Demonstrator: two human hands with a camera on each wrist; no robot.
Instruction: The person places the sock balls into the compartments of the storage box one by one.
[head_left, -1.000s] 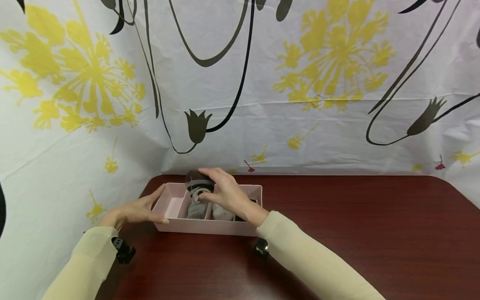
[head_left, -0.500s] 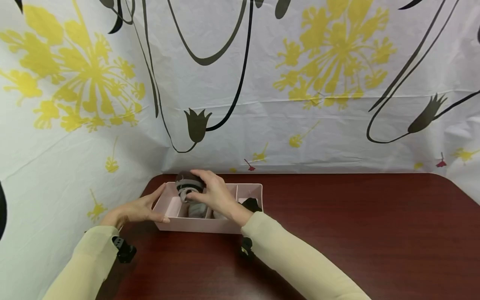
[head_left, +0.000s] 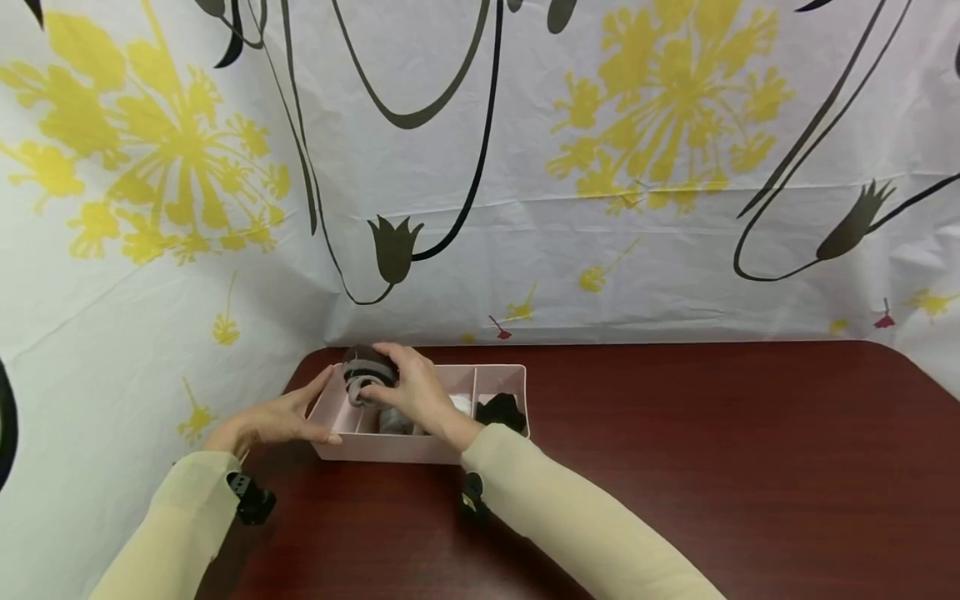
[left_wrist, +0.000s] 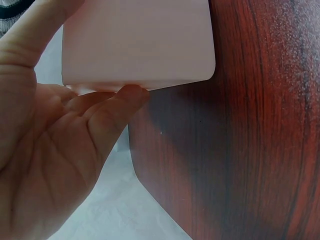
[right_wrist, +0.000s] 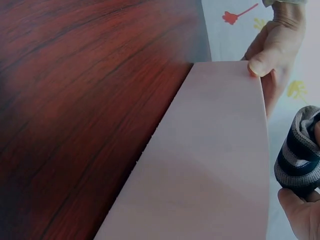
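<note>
A pink divided box (head_left: 382, 448) stands at the table's back left. My left hand (head_left: 277, 417) grips its left end, thumb at the front and fingers toward the back; in the left wrist view the fingertips press against the box wall (left_wrist: 140, 40). A rolled striped sock (head_left: 367, 365), grey and black with a dark end, is held in my right hand (head_left: 422, 393) over the left compartment. The right wrist view shows the sock (right_wrist: 299, 157) beyond the box's rim, pinched by thumb and fingers. Part of it is hidden by my fingers.
Inside the box are a grey rolled bundle (head_left: 395, 421), something white (head_left: 461, 403) partly hidden by my right hand, and a black bundle (head_left: 501, 411) in the right compartment. A printed cloth (head_left: 480, 167) hangs behind the dark wooden table (head_left: 675, 458).
My right hand has carried the rolled sock left, from over the second compartment to over the leftmost one. The black bundle has come into view. My left hand stays on the box.
</note>
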